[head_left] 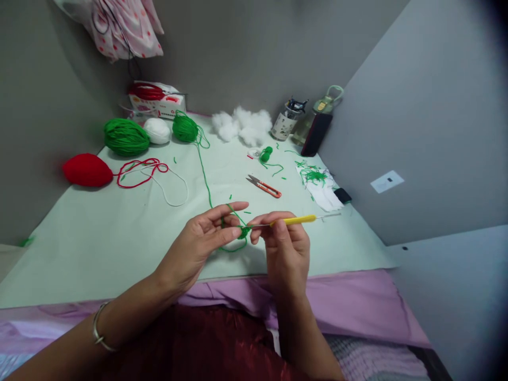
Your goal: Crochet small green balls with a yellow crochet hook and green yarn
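My left hand pinches a small green crochet piece between thumb and fingers. Green yarn runs over its raised index finger and back to a green yarn ball. In my right hand is a crochet hook with a yellow handle, held between thumb and fingers. The hook's thin metal tip points left and meets the green piece; whether it passes through a stitch is too small to tell. A loop of green yarn hangs below the piece.
Orange thread snips lie beyond my hands. Red, white and large green yarn balls sit at the left. White stuffing, a pen cup, a bottle, a phone and green scraps line the back and right.
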### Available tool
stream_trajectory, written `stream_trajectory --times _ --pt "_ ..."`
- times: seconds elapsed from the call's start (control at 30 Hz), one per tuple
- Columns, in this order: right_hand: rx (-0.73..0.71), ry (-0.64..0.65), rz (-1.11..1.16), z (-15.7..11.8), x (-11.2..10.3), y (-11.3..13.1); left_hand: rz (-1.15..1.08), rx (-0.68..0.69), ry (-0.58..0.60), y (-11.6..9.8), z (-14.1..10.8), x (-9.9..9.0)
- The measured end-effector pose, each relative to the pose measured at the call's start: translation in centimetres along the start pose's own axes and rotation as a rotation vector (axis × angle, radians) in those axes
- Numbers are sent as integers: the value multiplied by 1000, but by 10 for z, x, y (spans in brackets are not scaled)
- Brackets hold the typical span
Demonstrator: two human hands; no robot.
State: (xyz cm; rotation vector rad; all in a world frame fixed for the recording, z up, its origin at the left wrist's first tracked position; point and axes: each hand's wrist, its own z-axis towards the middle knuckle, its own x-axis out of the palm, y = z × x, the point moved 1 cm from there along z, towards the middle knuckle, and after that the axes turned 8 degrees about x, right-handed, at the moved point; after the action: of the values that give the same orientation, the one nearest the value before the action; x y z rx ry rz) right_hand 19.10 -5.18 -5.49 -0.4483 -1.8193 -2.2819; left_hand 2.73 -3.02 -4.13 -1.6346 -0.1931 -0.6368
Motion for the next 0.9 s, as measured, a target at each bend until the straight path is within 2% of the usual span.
stream_trajectory --times 0.13,0.33,0.43,0.5,0.57,0.63,0.7,0.8,0.9 --pt "-105 5 -191 -5 -1 6 52 20 13 0 -1 -2" --pt "-582 37 -810 -15 2 6 185 135 -20 2 -2 -1" --pt "-768 -35 -1063 -19 2 -2 -10 11 -5 6 -2 1" --pt "-740 -61 -1022 -19 2 -4 -162 -123 18 8 0 1" --pt "-595 -84 -806 -16 2 -1 -205 -184 20 7 1 0" --pt "-451 -106 -549 -12 3 2 -147 -155 11 5 3 -1" --pt "-360 -86 -393 -8 5 5 -79 -102 22 4 3 -1" --pt "-322 -30 -396 -6 8 4 -43 -36 20 5 0 2" --pt "-464 -40 -628 -10 8 -1 -56 1 -14 8 -1 4"
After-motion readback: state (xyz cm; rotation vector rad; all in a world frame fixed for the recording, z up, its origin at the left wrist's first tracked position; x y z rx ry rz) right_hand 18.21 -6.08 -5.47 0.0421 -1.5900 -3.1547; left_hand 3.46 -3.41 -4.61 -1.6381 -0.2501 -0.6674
